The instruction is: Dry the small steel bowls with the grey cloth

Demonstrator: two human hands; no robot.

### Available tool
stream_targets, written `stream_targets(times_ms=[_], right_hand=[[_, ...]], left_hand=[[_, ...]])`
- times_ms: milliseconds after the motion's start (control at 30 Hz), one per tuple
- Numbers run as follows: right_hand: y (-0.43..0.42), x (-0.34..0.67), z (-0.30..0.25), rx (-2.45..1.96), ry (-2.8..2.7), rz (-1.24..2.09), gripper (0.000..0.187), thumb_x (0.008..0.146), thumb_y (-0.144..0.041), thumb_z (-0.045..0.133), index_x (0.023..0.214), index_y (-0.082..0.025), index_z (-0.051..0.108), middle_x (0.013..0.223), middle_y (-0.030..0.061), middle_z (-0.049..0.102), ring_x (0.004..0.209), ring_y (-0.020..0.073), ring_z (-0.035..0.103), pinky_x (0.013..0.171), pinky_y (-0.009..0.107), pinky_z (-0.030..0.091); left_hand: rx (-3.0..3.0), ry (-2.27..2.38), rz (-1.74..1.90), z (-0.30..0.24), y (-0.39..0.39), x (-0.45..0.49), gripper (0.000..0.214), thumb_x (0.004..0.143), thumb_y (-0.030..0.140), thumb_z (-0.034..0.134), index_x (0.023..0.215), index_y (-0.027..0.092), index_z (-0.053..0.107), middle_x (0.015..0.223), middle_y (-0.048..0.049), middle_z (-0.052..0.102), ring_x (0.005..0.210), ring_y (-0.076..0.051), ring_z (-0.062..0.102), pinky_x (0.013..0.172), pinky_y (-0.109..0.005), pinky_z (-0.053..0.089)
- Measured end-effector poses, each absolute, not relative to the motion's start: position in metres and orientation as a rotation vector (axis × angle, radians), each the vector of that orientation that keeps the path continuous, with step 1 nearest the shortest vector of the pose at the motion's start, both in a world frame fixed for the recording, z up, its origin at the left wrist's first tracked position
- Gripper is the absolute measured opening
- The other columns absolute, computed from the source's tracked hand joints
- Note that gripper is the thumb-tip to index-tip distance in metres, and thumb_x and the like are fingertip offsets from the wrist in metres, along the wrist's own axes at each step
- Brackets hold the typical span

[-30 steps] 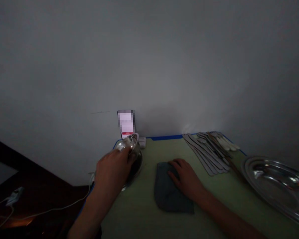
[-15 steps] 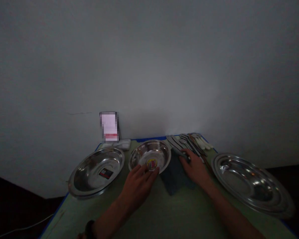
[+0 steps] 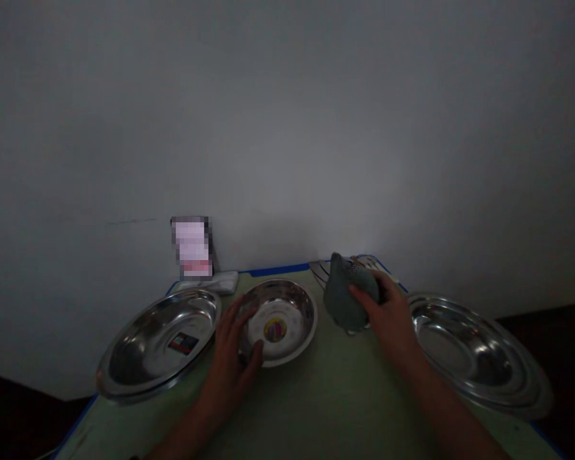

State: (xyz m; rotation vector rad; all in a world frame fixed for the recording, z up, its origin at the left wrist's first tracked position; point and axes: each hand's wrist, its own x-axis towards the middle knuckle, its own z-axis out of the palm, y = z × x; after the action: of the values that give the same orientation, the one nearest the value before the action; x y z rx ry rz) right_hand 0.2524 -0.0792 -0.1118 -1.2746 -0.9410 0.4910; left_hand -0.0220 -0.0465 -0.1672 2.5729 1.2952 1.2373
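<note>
A small steel bowl (image 3: 287,313) with a coloured sticker inside rests on the pale green table (image 3: 326,402). My left hand (image 3: 234,348) grips its near-left rim, thumb over the edge. Right of the bowl, my right hand (image 3: 388,313) is closed on a bunched grey cloth (image 3: 345,291), held up off the table. Behind the cloth, a row of cutlery (image 3: 364,262) lies mostly hidden.
A larger steel bowl (image 3: 158,342) stands at the left, a wide steel plate (image 3: 474,351) at the right. A blurred card (image 3: 191,248) leans on the wall, with a small white object (image 3: 218,282) beside it. The table's blue edge runs along the back.
The small bowl came down from my left hand onto the table between the big bowl and the plate. My right hand gathered the flat cloth and lifted it. The view swung left.
</note>
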Motion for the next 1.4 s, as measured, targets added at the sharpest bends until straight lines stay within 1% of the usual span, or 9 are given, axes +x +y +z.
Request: stream_targets(times_ms=[100, 167, 333, 433, 600, 733, 900, 1167, 1400], right_hand=[[-0.072, 0.247, -0.102, -1.253, -1.266, -0.022, 0.015, 0.079, -0.025, 0.059, 0.093, -0.021, 0.065, 0.094, 0.0058, 0.064, 0.089, 0.0217, 0.061, 0.082, 0.039, 0.052], [-0.065, 0.237, -0.100, -1.303, -1.591, -0.139, 0.022, 0.082, -0.018, 0.055, 0.100, -0.021, 0.067, 0.102, 0.0089, 0.062, 0.097, 0.0229, 0.059, 0.087, 0.041, 0.050], [-0.052, 0.219, -0.124, -1.450, -2.089, 0.189, 0.036, 0.088, -0.038, 0.057, 0.118, -0.019, 0.064, 0.120, 0.0141, 0.059, 0.114, 0.0297, 0.055, 0.097, 0.048, 0.048], [-0.049, 0.223, -0.143, -1.496, -1.811, 0.220, 0.037, 0.091, -0.029, 0.049, 0.126, -0.019, 0.057, 0.127, 0.0141, 0.054, 0.118, 0.0266, 0.054, 0.104, 0.048, 0.044], [-0.046, 0.230, -0.156, -1.562, -1.622, 0.306, 0.052, 0.075, -0.016, 0.059, 0.127, -0.020, 0.055, 0.126, 0.0124, 0.049, 0.119, 0.0267, 0.053, 0.106, 0.048, 0.042], [-0.049, 0.223, -0.164, -1.570, -1.628, 0.383, 0.080, 0.068, -0.014, 0.061, 0.144, -0.018, 0.035, 0.142, 0.0151, 0.037, 0.137, 0.0281, 0.037, 0.116, 0.046, 0.029], [-0.057, 0.216, -0.172, -1.489, -1.659, 0.500, 0.083, 0.086, -0.039, 0.054, 0.152, -0.012, 0.010, 0.159, 0.0194, 0.016, 0.148, 0.0277, 0.015, 0.119, 0.051, 0.021], [-0.062, 0.230, -0.146, -1.483, -1.560, 0.201, 0.040, 0.093, -0.037, 0.045, 0.127, -0.017, 0.052, 0.141, 0.0167, 0.048, 0.135, 0.0252, 0.043, 0.114, 0.048, 0.032], [-0.061, 0.246, -0.141, -1.681, -1.658, 0.614, 0.047, 0.086, -0.039, 0.057, 0.126, -0.016, 0.054, 0.113, 0.0130, 0.069, 0.102, 0.0260, 0.065, 0.091, 0.043, 0.050]], left_hand=[[2.426, 1.296, 1.268, -0.176, -0.039, -0.015, 0.049, 0.088, 0.027, 0.055, 0.134, 0.020, 0.040, 0.155, -0.0182, 0.028, 0.143, -0.033, 0.029, 0.110, -0.055, 0.035], [2.266, 1.303, 1.308, -0.181, -0.033, -0.012, 0.060, 0.085, 0.030, 0.057, 0.139, 0.018, 0.034, 0.156, -0.0205, 0.025, 0.144, -0.035, 0.027, 0.111, -0.056, 0.033], [1.636, 1.389, 1.272, -0.180, -0.025, -0.012, 0.075, 0.081, 0.030, 0.058, 0.147, 0.017, 0.025, 0.151, -0.0205, 0.039, 0.139, -0.034, 0.038, 0.112, -0.055, 0.031], [1.450, 1.320, 1.131, -0.169, -0.028, -0.010, 0.069, 0.080, 0.027, 0.056, 0.144, 0.016, 0.034, 0.145, -0.0172, 0.049, 0.133, -0.032, 0.048, 0.108, -0.052, 0.040], [1.349, 1.204, 1.163, -0.160, -0.037, -0.005, 0.070, 0.076, 0.026, 0.056, 0.143, 0.018, 0.038, 0.144, -0.0127, 0.053, 0.130, -0.029, 0.051, 0.103, -0.045, 0.047], [1.281, 1.152, 1.199, -0.165, -0.042, 0.000, 0.067, 0.073, 0.025, 0.059, 0.139, 0.022, 0.046, 0.141, -0.0092, 0.056, 0.129, -0.032, 0.051, 0.096, -0.046, 0.052], [1.303, 1.102, 1.081, -0.176, -0.043, 0.003, 0.054, 0.082, 0.024, 0.050, 0.135, 0.019, 0.052, 0.118, -0.0099, 0.072, 0.108, -0.030, 0.067, 0.082, -0.047, 0.059], [1.516, 1.199, 1.107, -0.176, -0.036, -0.002, 0.039, 0.088, 0.025, 0.044, 0.122, 0.026, 0.065, 0.084, -0.0030, 0.078, 0.093, -0.028, 0.073, 0.075, -0.046, 0.060], [1.569, 1.222, 1.064, -0.171, -0.032, -0.001, 0.041, 0.089, 0.031, 0.043, 0.121, 0.027, 0.067, 0.088, -0.0058, 0.078, 0.083, -0.029, 0.074, 0.073, -0.046, 0.060]])
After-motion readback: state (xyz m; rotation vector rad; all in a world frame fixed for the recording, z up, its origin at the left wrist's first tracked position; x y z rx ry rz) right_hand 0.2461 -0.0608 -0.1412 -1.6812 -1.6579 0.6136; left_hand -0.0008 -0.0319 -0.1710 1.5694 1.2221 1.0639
